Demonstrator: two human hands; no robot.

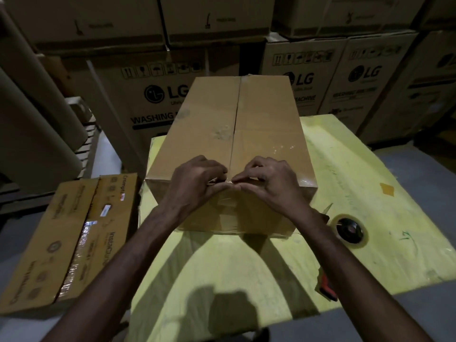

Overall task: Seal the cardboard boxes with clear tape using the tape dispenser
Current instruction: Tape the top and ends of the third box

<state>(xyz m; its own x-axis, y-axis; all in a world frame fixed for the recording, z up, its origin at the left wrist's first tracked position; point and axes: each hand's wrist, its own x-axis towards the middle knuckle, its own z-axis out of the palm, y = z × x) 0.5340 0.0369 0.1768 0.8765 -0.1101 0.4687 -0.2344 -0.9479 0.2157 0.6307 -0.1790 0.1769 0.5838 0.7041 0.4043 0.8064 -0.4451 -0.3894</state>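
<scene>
- The cardboard box (pixel 266 114) sits at frame centre on the yellow table (pixel 357 169). Its centre seam (pixel 235 114) runs straight up-frame, away from the hands.
- The left hand (pixel 195 183) and right hand (pixel 269 183) meet at the seam's near end, fingers curled, both pinching what looks like a glossy tape end (pixel 228 181).
- The tape dispenser (pixel 349 230) lies at right of frame, just beside the right forearm, so I judge the right hand the nearer one.

Dim, slightly blurred wide-angle view, murky bowed edges (hard shadows across the yellow table (pixel 357 174)).
</scene>
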